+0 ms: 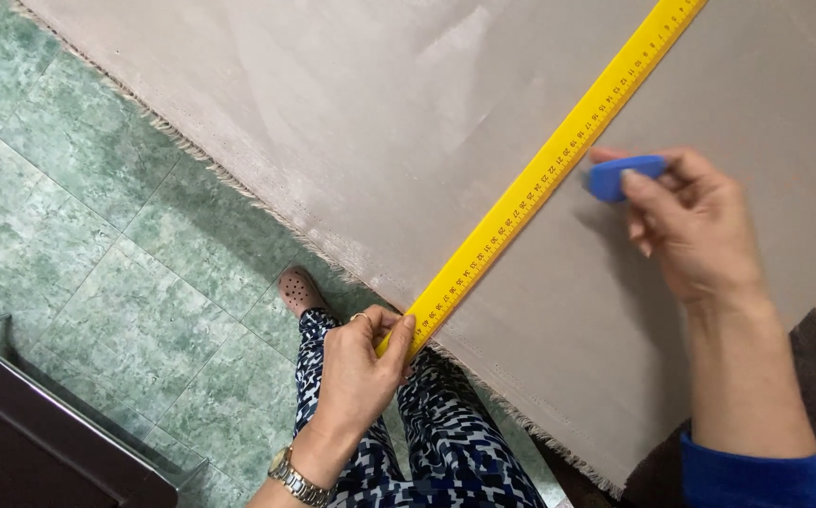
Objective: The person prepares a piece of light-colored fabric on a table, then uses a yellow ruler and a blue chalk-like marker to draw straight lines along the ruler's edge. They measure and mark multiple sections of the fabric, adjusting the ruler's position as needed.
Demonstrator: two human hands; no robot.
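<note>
Head view: yellow ruler (540,179) runs diagonally; left hand (356,372) pinches its near end; right hand (690,226) grips blue chalk (620,177).

— Which colours are seen on the cloth (352,122) and ruler (540,179)?

— The cloth is shown in plain pale beige-grey, its frayed edge lighter. The ruler is bright yellow, marked in black.

— And the chalk (623,177)?

— Blue is seen there, and a deeper blue on the sleeve (756,475).

— What of the floor (79,216)?

— Mottled green tiles with pale joints are shown. The trousers (446,442) are patterned in navy, white and blue blocks; the slipper (297,288) is tan with dark dots; the watch (295,478) is silver and gold.
</note>
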